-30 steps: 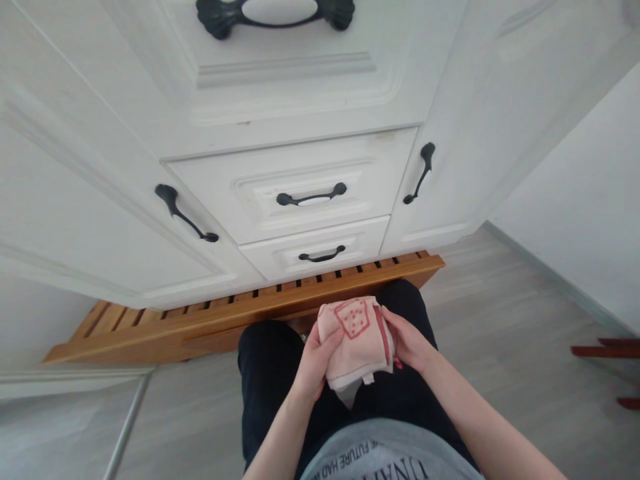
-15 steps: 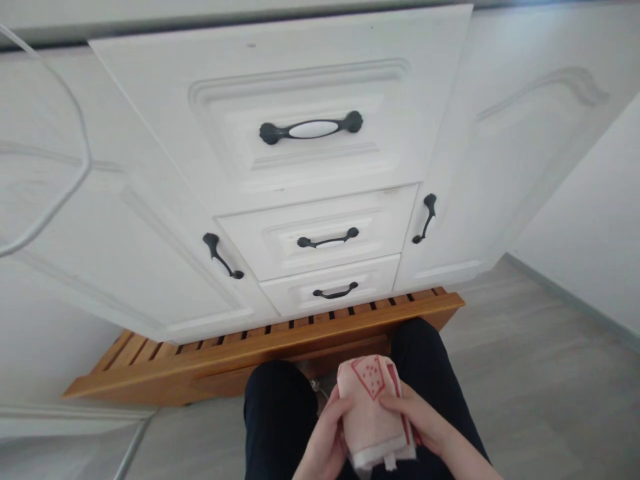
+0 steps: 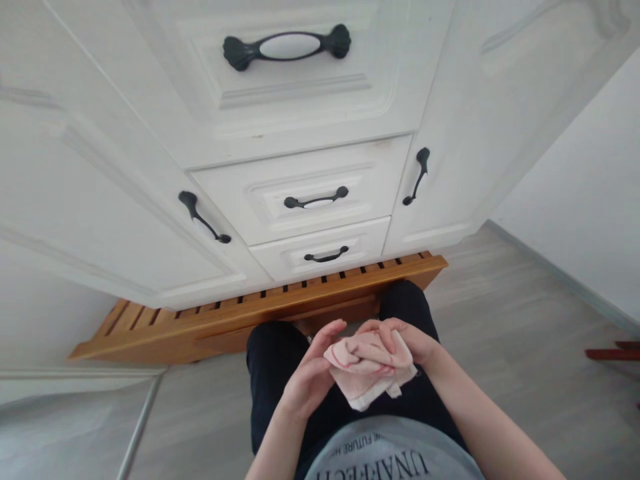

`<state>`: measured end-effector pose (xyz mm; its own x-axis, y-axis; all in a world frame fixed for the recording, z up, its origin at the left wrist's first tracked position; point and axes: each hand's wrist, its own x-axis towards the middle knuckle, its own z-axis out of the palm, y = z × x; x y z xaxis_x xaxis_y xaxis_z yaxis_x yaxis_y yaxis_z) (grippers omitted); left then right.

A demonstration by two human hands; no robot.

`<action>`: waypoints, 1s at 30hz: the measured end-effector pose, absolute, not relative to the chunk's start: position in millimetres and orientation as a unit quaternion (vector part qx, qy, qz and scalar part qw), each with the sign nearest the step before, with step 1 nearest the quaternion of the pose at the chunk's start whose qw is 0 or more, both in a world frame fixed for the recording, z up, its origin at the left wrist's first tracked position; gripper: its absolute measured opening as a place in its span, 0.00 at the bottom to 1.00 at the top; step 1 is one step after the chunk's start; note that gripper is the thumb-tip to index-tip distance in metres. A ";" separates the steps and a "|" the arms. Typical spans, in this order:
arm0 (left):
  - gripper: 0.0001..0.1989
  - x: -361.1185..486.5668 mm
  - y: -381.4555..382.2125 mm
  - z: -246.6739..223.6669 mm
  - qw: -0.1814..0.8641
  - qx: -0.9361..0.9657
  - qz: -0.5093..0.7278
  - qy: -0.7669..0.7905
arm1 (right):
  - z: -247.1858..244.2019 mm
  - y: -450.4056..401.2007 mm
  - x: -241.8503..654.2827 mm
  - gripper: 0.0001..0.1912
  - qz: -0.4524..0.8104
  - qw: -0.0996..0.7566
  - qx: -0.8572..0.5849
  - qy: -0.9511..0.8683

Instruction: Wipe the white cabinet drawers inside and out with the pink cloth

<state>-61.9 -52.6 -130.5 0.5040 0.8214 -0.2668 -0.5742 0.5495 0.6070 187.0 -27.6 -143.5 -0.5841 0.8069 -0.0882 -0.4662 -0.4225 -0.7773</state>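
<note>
A small folded pink towel (image 3: 373, 363) with red lines and a white edge is bunched up in front of my shirt, above my lap. A short white tag sticks out from its lower edge. My right hand (image 3: 407, 343) grips the towel's upper right part, fingers bent over its folds. At the towel's left side is my left hand (image 3: 310, 373), its fingers stretched out and the thumb apart from them. The thumb tip lies close to the towel's edge; whether it touches is unclear.
Before me stands a white cabinet (image 3: 215, 150) with drawers and side doors, all closed, with dark handles. A slatted wooden bench (image 3: 180, 330) runs along its base, above my knees. A white wall (image 3: 575, 193) rises at the right, and reddish wooden bars (image 3: 613, 355) show at the right edge.
The towel has gone from a flat folded bundle held in both hands to a crumpled one in the right hand. The left hand has loosened and spread. My view has tipped downward.
</note>
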 end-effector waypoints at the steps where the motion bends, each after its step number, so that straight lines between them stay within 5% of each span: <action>1: 0.32 -63.2 -55.0 -132.1 0.862 0.197 0.398 0.243 | -140.1 -23.8 190.4 0.17 0.804 0.375 -0.229 -0.400; 6: 0.33 -60.7 -62.0 -134.8 0.926 0.108 0.284 0.224 | -116.1 2.3 207.2 0.18 0.758 0.278 -0.233 -0.542; 9: 0.26 -54.2 -61.5 -126.4 0.891 0.179 0.277 0.311 | -111.6 13.0 204.0 0.08 0.761 0.268 -0.259 -0.531; 14: 0.31 -40.5 -51.5 -114.1 0.852 0.214 0.346 0.330 | -143.4 -2.2 172.5 0.29 0.822 0.465 -0.257 -0.206; 17: 0.31 -28.7 -44.7 -128.5 0.818 0.162 0.411 0.369 | -168.4 -24.8 149.0 0.43 0.861 0.434 -0.228 -0.136; 20: 0.32 -17.1 -39.9 -155.9 0.798 0.165 0.425 0.394 | -179.9 -40.5 136.2 0.47 0.864 0.433 -0.224 -0.124; 30: 0.30 13.8 -26.1 -193.0 0.560 0.424 0.489 0.517 | -211.5 -23.8 147.1 0.29 0.743 0.513 -0.390 -0.181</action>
<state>13.8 -26.1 -193.0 -0.0142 0.9863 -0.1641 -0.1095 0.1616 0.9808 147.1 -23.8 -211.5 -0.1706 0.9031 -0.3941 -0.6218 -0.4090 -0.6679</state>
